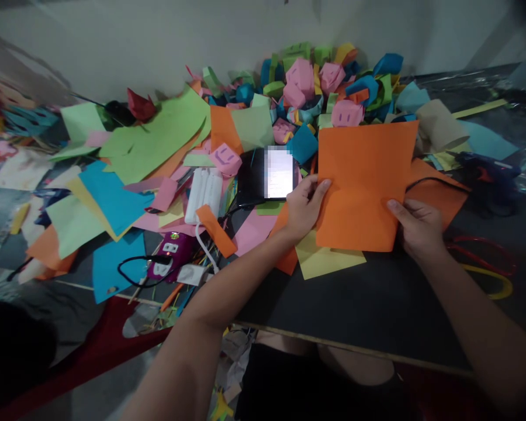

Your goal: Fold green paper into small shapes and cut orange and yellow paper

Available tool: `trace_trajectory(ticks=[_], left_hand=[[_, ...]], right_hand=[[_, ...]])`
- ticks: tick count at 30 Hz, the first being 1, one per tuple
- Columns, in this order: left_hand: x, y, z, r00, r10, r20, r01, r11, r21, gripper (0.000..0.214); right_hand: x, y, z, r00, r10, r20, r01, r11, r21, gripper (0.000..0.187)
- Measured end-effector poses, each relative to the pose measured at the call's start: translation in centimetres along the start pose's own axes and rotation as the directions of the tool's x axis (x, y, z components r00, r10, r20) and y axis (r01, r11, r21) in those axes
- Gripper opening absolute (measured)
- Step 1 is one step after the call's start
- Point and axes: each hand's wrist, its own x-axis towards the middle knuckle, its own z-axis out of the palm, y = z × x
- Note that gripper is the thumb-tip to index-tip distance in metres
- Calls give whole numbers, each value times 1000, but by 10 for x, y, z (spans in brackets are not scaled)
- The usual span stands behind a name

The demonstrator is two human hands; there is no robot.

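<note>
An orange sheet of paper (363, 187) is held up over the dark table, its face towards me. My left hand (307, 204) pinches its left edge, thumb in front and fingers behind. On the lower right edge my right hand (418, 225) grips the same sheet, thumb on the front; its other fingers are partly hidden. Beneath the sheet lies a pale yellow paper (328, 262). More orange paper (438, 190) shows behind my right hand, with a black cable (436, 180) across it. Scissors with red and yellow handles (486, 280) lie to the right.
Folded paper pieces in several colours (300, 82) are heaped against the wall. A lit phone (279, 175), a white power strip (204, 193) and a purple device (170, 255) lie left of my hands. A glue gun (486, 169) rests at the right. The table edge (355, 345) is near my lap.
</note>
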Motion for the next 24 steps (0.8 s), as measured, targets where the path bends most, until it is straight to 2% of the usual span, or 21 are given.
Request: trace_trajectory(ticks=[8,12,16,18,20,24], left_hand=[[-6,-3,1,992,108,71,-119,977,176,49],[-10,-4,1,978,165,128,-186,968,171,50],[-9,-3,0,968,166,187,-196,968,158,47],[-8,-3,1,970,152,189,-185,969,166,46],[-8,-3,2,972,147,184,-181,966,184,46],[-6,-4,3,968,162,191,-199,961,192,43]], right_hand=[[0,0,0,1000,-5,-28,4,1000,-4,35],[-2,-6,3,999,15,-52,-15,1000,-7,33],[-3,-8,5,988,-80,-128,79,997,-15,31],[-2,-8,5,980,-111,-165,112,994,-5,38],[0,-7,5,982,-112,-152,116,993,20,46],[3,-4,2,993,-83,-88,88,995,57,46]])
